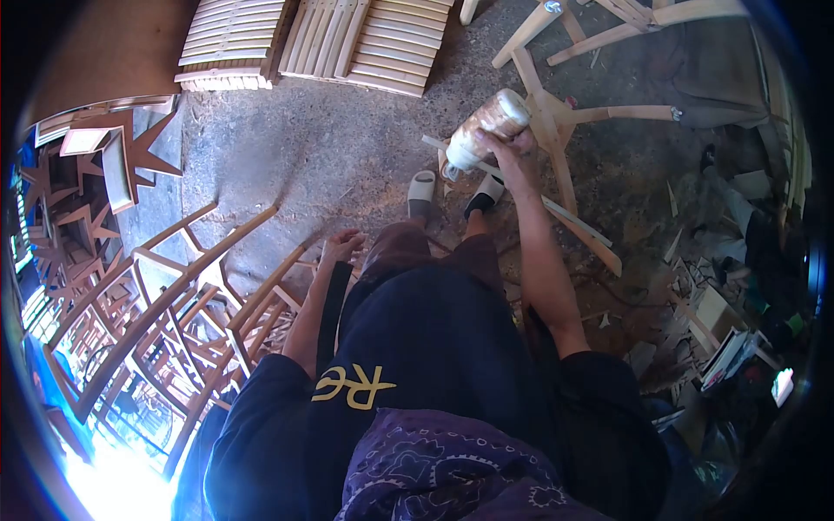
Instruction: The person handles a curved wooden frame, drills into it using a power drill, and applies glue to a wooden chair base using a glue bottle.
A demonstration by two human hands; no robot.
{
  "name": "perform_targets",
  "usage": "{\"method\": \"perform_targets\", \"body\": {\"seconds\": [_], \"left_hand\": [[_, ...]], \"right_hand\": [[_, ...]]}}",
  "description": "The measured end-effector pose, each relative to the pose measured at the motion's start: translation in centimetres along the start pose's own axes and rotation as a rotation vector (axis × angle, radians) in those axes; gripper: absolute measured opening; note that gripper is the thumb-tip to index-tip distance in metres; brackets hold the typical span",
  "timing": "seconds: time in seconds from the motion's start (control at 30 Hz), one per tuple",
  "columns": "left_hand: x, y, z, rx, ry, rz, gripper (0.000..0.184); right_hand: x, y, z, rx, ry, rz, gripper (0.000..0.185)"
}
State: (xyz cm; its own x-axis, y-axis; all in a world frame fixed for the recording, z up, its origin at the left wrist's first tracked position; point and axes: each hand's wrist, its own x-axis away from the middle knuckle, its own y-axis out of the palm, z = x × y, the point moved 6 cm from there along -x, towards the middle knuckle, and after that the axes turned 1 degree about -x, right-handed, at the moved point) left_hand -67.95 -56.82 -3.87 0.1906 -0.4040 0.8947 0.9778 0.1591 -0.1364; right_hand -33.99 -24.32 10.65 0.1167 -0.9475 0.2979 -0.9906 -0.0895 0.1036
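Note:
My right hand (511,149) is wrapped around a large white bottle (488,126) with brown stains. The bottle is tilted, with its narrow end pointing down toward my feet. Behind that end, a pale wooden strip (433,141) partly shows. Close to my right hand stands a wooden frame with splayed legs (547,117). My left hand (345,246) hangs beside my left thigh, fingers loosely bent and apart, with nothing visible in it. It is nearest to the slim wooden legs of the stacked furniture frames (261,300) on the left.
Slatted wooden panels (365,39) lie on the concrete floor (252,148) ahead. Star-shaped wooden pieces (156,148) are stacked at the far left. Wood scraps (686,295) litter the right side, where another person's leg (728,195) shows. A curved wooden piece (591,243) lies near my right forearm.

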Motion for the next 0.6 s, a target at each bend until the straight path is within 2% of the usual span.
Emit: {"method": "perform_targets", "body": {"seconds": [0.17, 0.27, 0.33, 0.37, 0.4, 0.5, 0.6], "left_hand": [[0.1, -0.6, 0.7, 0.018, 0.044, -0.014, 0.052], [-1.7, -0.8, -0.2, -0.005, 0.067, -0.065, 0.049], [-3.5, -0.8, -1.0, -0.007, 0.069, -0.119, 0.045], [-3.5, -0.2, -0.4, 0.003, 0.019, -0.113, 0.037], [-3.7, 0.2, -0.1, -0.003, -0.015, -0.117, 0.037], [-4.0, 1.6, 1.5, -0.112, -0.034, -0.05, 0.044], [-4.9, 2.0, 2.8, -0.132, -0.018, -0.026, 0.047]], "right_hand": [[-0.2, -1.3, 1.0, 0.146, 0.017, 0.073, 0.039], [2.6, -3.2, 1.9, -0.043, 0.005, 0.029, 0.041], [5.6, -5.1, 1.8, -0.2, 0.063, 0.18, 0.044], [7.1, -6.9, 1.4, -0.271, 0.08, 0.272, 0.046], [8.6, -9.4, 0.9, -0.24, 0.101, 0.334, 0.051], [13.4, -18.3, -2.9, -0.103, -0.035, 0.572, 0.047], [18.1, -25.1, -10.0, 0.022, -0.155, 0.664, 0.043]]}}
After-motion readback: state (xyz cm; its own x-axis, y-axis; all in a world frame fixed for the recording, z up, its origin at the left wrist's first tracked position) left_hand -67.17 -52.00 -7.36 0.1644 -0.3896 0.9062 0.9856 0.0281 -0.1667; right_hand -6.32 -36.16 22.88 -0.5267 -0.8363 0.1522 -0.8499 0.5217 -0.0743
